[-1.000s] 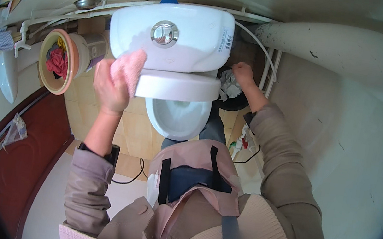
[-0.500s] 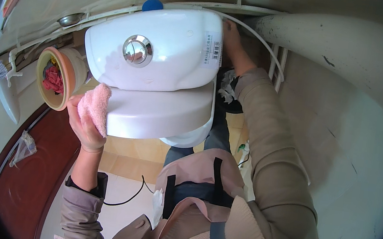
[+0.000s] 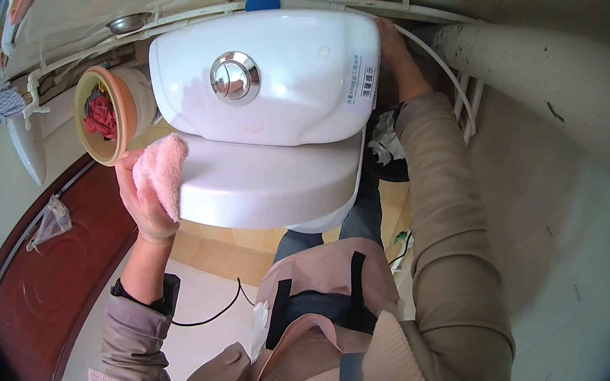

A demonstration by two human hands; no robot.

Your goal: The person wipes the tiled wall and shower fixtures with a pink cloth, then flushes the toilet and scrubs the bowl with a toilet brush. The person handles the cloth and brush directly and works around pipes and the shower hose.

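Note:
A white toilet tank (image 3: pixel 297 74) stands in front of me, with a round chrome flush button (image 3: pixel 233 77) on top. Below it in view, the smooth white toilet lid (image 3: pixel 268 174) juts toward me. My left hand (image 3: pixel 145 208) is closed on a fluffy pink cloth (image 3: pixel 161 171), which lies against the lid's left end. At the tank's far right corner is my right hand (image 3: pixel 396 52); its fingers are mostly hidden behind the tank, so whether they grip anything does not show.
An orange-rimmed bucket (image 3: pixel 130 117) with red cloth inside stands left of the toilet. White pipes (image 3: pixel 451 75) and a thick pale pipe (image 3: pixel 507 63) run along the wall. A blue round object (image 3: pixel 263 1) sits behind the tank. A dark red door (image 3: pixel 64 267) is at left.
The whole view has shifted slightly, so the toilet appears farther right. My right hand has moved slightly toward the tank's back corner. The pink cloth stays at the lid's left end.

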